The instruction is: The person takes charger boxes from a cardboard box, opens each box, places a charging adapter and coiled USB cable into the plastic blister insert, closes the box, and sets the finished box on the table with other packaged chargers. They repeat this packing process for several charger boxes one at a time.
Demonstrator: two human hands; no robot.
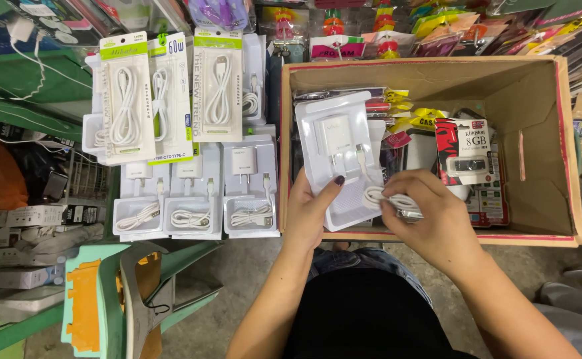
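A white plastic blister tray is gripped at its lower left edge by the left hand, the thumb pressed on its face. A white plug charger is seated in the tray's upper part. A coiled white cable is pinched between the closed fingers of the right hand at the tray's lower right edge, just over its lower recess. Tray and hands are held over the near left part of an open cardboard box edged in red.

Inside the box, toward its right wall, a red and white card pack with a small dark stick drive is leaned on other flat packs; yellow and pink labelled packs are stacked toward the far wall. The box's far right corner is seen as bare cardboard.

Left of the box, three tall cable packs with green header cards are laid over a row of white charger-and-cable trays, which is set close against the box's left wall. Hanging packs in mixed colours are ranged along the far edge. A green stool with orange patches is placed near the lower left, and bare grey floor is left between it and the person's knees.
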